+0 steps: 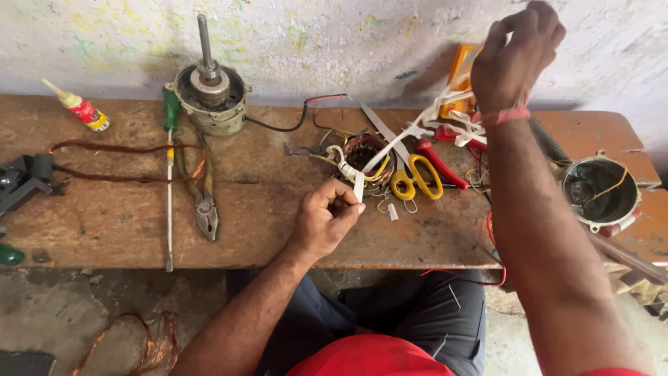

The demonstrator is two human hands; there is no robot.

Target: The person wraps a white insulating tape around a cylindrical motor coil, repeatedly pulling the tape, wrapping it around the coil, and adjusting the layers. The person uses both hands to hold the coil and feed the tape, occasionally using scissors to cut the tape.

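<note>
Head view | left hand point(327, 216) pinches white tape point(390, 150) end | tape runs toward 2 o'clock (taut) | right hand point(515, 59) grips far end above surface point(111, 216).

A small glue bottle point(80, 108) with a red-and-yellow label lies at the bench's far left.

The worn wooden worktop point(125, 223) carries a motor housing with an upright shaft point(210, 97) at eleven o'clock, a glue bottle point(82, 110) towards ten, and a long screwdriver point(169, 174) just beside pliers point(204, 202) at nine. Near the centre lie a wound stator point(362, 153) and yellow-handled scissors point(415, 177); a round metal cover point(600, 191) sits at three.
</note>
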